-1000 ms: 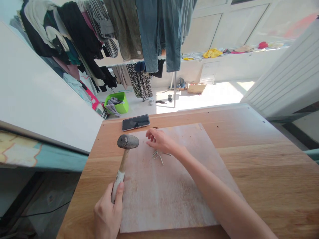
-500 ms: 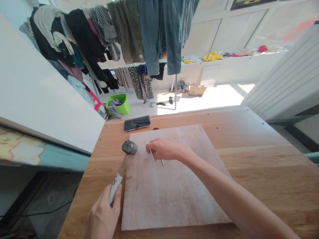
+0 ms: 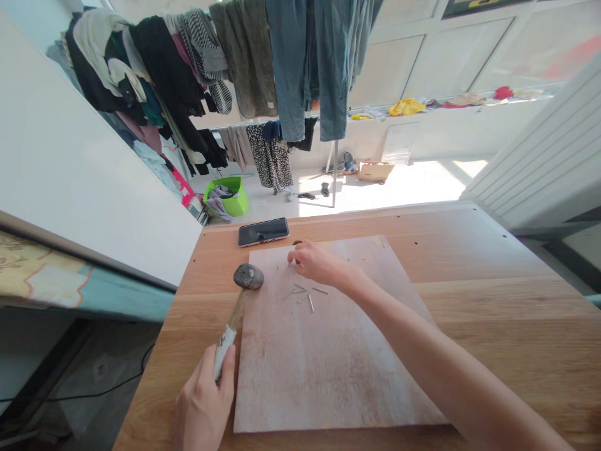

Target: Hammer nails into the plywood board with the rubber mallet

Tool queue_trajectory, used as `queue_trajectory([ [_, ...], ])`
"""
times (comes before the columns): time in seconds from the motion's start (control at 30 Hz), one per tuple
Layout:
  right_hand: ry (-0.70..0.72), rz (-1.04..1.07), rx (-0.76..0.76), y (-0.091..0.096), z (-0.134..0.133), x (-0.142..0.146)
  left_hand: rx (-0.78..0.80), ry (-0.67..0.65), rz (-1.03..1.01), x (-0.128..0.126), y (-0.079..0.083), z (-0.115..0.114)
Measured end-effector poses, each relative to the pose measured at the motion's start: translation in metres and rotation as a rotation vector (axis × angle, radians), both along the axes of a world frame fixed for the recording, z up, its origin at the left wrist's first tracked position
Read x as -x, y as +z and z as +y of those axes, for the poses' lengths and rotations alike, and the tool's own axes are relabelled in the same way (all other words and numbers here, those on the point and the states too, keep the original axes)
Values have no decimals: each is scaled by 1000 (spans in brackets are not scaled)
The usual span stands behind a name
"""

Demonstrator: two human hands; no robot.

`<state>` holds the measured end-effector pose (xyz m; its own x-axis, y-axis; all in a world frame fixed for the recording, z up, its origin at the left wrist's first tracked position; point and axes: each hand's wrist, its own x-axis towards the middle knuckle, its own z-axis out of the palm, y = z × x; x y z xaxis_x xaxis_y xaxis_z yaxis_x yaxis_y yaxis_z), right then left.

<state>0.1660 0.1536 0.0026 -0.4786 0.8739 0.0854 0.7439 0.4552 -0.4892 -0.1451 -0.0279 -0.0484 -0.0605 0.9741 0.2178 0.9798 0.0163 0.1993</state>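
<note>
My left hand [image 3: 203, 407] grips the pale wooden handle of a hammer [image 3: 237, 308]; its dark round head rests at the left edge of a thin plywood board [image 3: 328, 363] lying on the wooden table [image 3: 493, 294]. My right hand [image 3: 315, 262] reaches to the far part of the board with fingertips pinched together, seemingly on a small nail standing on the wood. Several loose nails [image 3: 303, 293] lie on the board just below that hand.
A black phone [image 3: 263, 232] lies at the table's far edge. Beyond the table are a green basket [image 3: 229, 197] on the floor, hanging clothes [image 3: 263, 62] on a rack, and a white panel [image 3: 70, 181] at the left.
My right hand dipped to the pile of nails, then moved up to the far part of the board. The hammer head shifted slightly right along the board's edge.
</note>
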Motion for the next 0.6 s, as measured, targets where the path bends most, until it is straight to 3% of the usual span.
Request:
queue_trajectory([
  [0.17, -33, 181, 2, 0, 0, 3, -6, -9, -9, -1, 0, 0],
  [0.3, -111, 433, -17, -18, -4, 6, -22, -25, -21, -1, -2, 0],
  [0.43, -161, 480, -56, -38, -9, 8, -33, -15, -51, -2, 1, 1],
  [0.6, -127, 465, -48, -42, -12, 9, -5, 8, -190, -2, 10, 5],
])
